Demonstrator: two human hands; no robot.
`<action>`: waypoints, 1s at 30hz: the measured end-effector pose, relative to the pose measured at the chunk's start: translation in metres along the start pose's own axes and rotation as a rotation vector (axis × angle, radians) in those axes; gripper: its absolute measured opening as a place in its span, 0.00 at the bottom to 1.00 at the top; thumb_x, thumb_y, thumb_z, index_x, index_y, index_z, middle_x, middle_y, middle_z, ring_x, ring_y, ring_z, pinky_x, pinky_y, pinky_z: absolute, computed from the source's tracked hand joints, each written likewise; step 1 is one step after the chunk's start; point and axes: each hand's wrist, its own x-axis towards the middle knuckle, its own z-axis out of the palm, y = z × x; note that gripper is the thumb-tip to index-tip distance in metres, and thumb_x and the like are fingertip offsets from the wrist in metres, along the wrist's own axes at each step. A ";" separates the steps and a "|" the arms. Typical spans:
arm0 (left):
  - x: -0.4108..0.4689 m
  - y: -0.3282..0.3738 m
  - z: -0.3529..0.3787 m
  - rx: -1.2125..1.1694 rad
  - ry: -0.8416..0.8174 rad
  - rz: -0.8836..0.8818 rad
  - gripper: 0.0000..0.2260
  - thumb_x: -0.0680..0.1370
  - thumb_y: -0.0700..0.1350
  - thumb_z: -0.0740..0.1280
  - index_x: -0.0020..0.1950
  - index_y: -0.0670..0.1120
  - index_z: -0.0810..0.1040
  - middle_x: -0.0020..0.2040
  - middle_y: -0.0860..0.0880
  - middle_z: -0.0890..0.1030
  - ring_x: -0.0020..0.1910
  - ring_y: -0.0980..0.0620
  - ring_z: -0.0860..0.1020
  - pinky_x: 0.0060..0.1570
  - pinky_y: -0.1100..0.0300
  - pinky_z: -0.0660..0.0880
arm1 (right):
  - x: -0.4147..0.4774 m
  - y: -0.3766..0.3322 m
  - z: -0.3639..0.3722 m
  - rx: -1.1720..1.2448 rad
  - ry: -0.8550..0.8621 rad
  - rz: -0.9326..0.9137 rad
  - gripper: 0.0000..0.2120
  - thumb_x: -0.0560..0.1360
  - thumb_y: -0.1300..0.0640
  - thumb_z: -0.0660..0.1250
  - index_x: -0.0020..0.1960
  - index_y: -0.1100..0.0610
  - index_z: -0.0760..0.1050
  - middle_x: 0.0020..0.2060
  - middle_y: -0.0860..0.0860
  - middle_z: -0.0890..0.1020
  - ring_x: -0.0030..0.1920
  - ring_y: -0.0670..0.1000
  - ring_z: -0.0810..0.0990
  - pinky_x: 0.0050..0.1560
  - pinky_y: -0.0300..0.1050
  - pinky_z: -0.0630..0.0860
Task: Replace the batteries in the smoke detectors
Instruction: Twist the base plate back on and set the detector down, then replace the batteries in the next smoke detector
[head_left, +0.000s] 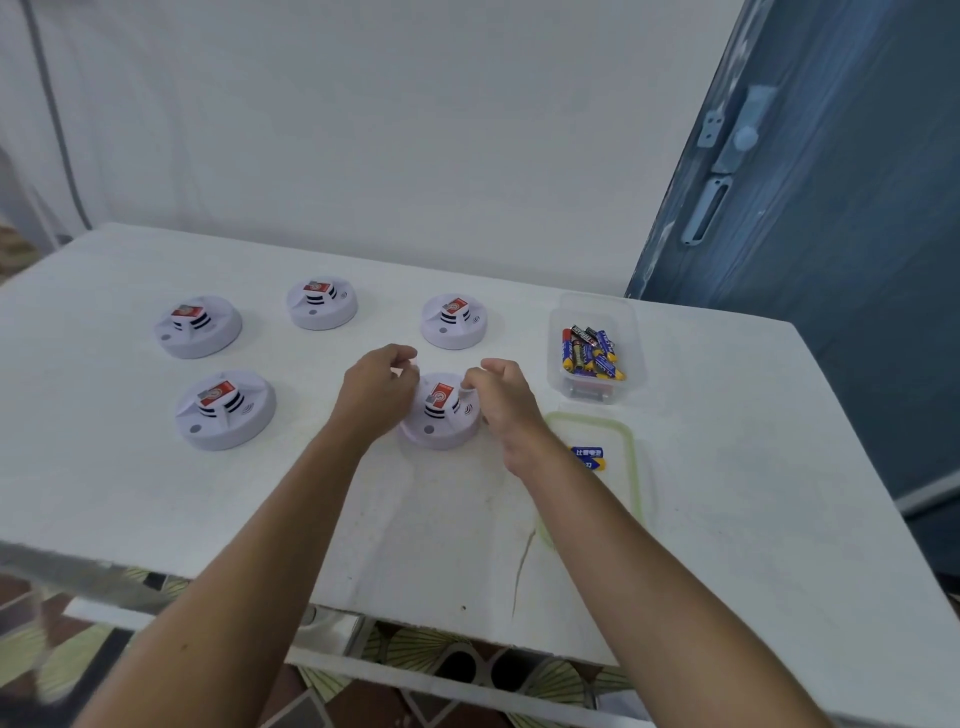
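On my white desk (727, 493), which is scuffed with grey marks and one brownish crack line, stand five smoke detectors (223, 415). Each is pale lilac-white with black slots, a small grey dot and a red-and-white label on top. The batteries (592, 353) in the clear tub (639, 364) are mostly blue and yellow, with some red and some black. The clear lid (631, 514) has a light green rim and bears a blue-and-yellow label (588, 458). Behind, the wall (415, 130) is plain white. The door (857, 312) is a mottled dark blue with paler blue fittings (737, 135). Below the desk, the floor (431, 649) shows tiles patterned in cream fans, black and reddish brown.
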 end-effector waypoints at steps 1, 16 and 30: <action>0.005 0.003 -0.001 0.007 -0.005 0.018 0.15 0.81 0.45 0.60 0.67 0.48 0.75 0.63 0.49 0.78 0.56 0.51 0.75 0.61 0.54 0.72 | 0.004 -0.004 0.000 -0.004 0.005 -0.011 0.23 0.77 0.57 0.65 0.71 0.54 0.68 0.59 0.49 0.75 0.48 0.44 0.73 0.48 0.43 0.70; 0.093 0.023 0.013 0.261 -0.188 0.006 0.21 0.85 0.50 0.48 0.67 0.38 0.70 0.64 0.34 0.72 0.65 0.37 0.67 0.65 0.47 0.64 | 0.070 -0.040 0.013 -0.114 0.072 0.073 0.23 0.74 0.57 0.63 0.68 0.61 0.68 0.56 0.51 0.71 0.53 0.53 0.71 0.50 0.47 0.70; 0.099 0.023 0.016 -0.091 -0.039 -0.028 0.19 0.78 0.49 0.67 0.64 0.42 0.69 0.59 0.45 0.76 0.53 0.46 0.74 0.48 0.56 0.71 | 0.074 -0.043 0.012 0.123 0.040 0.016 0.11 0.77 0.54 0.62 0.57 0.57 0.74 0.48 0.51 0.76 0.49 0.52 0.73 0.51 0.50 0.72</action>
